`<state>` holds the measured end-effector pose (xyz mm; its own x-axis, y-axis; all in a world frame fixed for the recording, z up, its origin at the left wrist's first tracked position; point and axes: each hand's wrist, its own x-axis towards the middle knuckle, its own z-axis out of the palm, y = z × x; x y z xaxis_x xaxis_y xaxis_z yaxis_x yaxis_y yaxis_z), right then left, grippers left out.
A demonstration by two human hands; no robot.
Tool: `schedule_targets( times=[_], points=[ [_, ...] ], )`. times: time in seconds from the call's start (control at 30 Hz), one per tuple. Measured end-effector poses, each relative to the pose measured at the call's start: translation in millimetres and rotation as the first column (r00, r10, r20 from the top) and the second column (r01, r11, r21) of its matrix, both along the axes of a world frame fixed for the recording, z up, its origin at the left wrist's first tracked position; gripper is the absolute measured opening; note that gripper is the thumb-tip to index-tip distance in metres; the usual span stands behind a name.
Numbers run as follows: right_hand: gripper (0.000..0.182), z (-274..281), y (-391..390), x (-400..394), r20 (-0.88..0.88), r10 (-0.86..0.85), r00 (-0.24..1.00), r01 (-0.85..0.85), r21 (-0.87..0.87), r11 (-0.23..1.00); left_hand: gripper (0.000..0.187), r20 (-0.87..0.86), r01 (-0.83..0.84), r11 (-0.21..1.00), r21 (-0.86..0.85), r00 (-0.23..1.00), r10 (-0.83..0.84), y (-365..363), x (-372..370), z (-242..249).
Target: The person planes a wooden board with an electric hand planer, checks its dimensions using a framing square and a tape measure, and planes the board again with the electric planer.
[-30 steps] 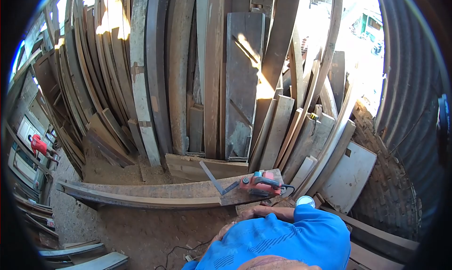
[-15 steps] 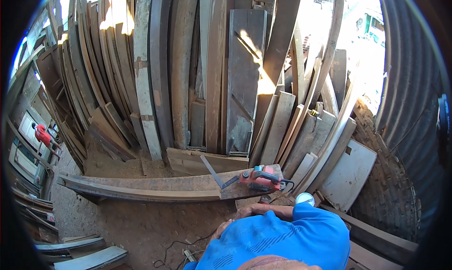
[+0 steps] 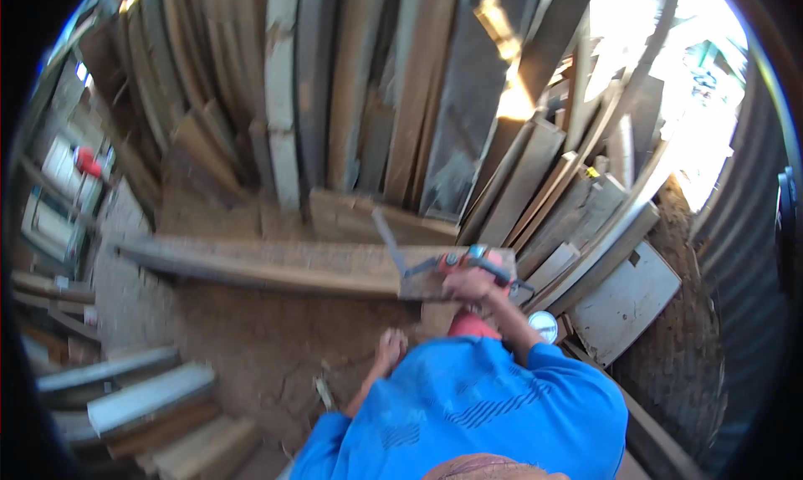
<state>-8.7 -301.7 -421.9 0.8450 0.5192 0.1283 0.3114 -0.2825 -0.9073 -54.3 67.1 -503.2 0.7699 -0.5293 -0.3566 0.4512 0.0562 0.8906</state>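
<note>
A red and black electric planer (image 3: 500, 273) sits at the right end of a long wooden plank (image 3: 335, 258). My right hand (image 3: 468, 285) reaches forward to it, with the fingers closed on its near side; motion blur softens the grip. Just left of the planer, a carpenter's square (image 3: 390, 244) with a pale blade and a dark arm lies on the plank. My left hand (image 3: 391, 346) is held low before my body, short of the plank, its fingers curled and nothing visible in them.
Tall boards (image 3: 351, 87) lean upright behind the plank. More timber (image 3: 150, 396) is stacked at lower left. A round white-topped can (image 3: 543, 325) and a pale panel (image 3: 627, 304) stand at right, near a corrugated wall (image 3: 749, 254). Far left, a person in red (image 3: 88, 162) is visible.
My right hand has moved forward from beside my body onto the planer. My left hand has come into clearer view, away from the shirt. The camera view has shifted and blurred.
</note>
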Motion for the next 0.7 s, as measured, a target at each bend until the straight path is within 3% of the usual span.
schedule_targets(
  times=[0.03,0.07,0.1,0.13,0.17,0.2,0.27,0.3,0.4,0.43,0.53,0.57,0.67,0.7],
  points=[
    [0.01,-57,-36,10,-0.194,-0.177,0.965,0.21,0.162,0.964,0.03,0.33,-0.174,0.935,0.309,0.942,0.066,-7,1,-1],
    [0.016,2,-37,2,0.014,-0.355,0.935,0.344,-0.288,0.894,0.024,0.461,-0.239,0.782,0.575,0.885,-0.069,-14,8,69],
    [0.024,80,-32,-6,0.215,-0.396,0.893,0.431,-0.667,0.608,0.024,0.583,-0.31,0.778,0.546,0.808,-0.087,-12,14,63],
    [0.031,64,-54,-7,0.111,-0.576,0.81,0.523,-0.581,0.623,0.033,0.773,-0.476,0.724,0.499,0.623,-0.123,-11,20,59],
    [0.039,48,-75,-8,0.002,-0.726,0.688,0.639,-0.476,0.604,0.042,0.778,-0.498,0.684,0.533,0.607,-0.165,-12,25,73],
    [0.047,74,-77,-8,-0.1,-0.818,0.567,0.669,-0.524,0.528,0.046,0.819,-0.548,0.656,0.518,0.54,-0.196,-13,32,76],
    [0.065,65,-95,-14,-0.003,-0.731,0.683,0.5,-0.727,0.47,0.059,0.777,-0.554,0.585,0.592,0.586,-0.231,-16,35,83],
    [0.077,54,-103,-16,-0.051,-0.703,0.709,0.41,-0.782,0.47,0.063,0.763,-0.561,0.555,0.615,0.599,-0.241,-22,37,86],
    [0.075,32,-111,-25,-0.128,-0.636,0.761,0.316,-0.783,0.536,0.075,0.701,-0.52,0.498,0.694,0.645,-0.303,-42,48,92],
    [0.069,27,-109,-22,-0.234,-0.623,0.746,0.253,-0.766,0.591,0.079,0.673,-0.496,0.479,0.724,0.661,-0.332,-48,50,93],
    [0.057,3,-104,-15,-0.182,-0.567,0.804,0.228,-0.785,0.575,0.084,0.581,-0.413,0.433,0.801,0.712,-0.395,-74,65,95],
    [0.049,-4,-104,-13,-0.149,-0.551,0.821,0.283,-0.732,0.62,0.087,0.55,-0.392,0.406,0.825,0.723,-0.418,-82,71,96],
    [0.045,-8,-111,-2,-0.251,-0.471,0.845,0.232,-0.623,0.747,0.088,0.444,-0.358,0.266,0.895,0.774,-0.451,-106,77,101],
    [0.043,7,-105,4,-0.396,-0.462,0.794,0.201,-0.546,0.813,0.088,0.44,-0.366,0.247,0.897,0.788,-0.43,-112,78,101]
  ],
)
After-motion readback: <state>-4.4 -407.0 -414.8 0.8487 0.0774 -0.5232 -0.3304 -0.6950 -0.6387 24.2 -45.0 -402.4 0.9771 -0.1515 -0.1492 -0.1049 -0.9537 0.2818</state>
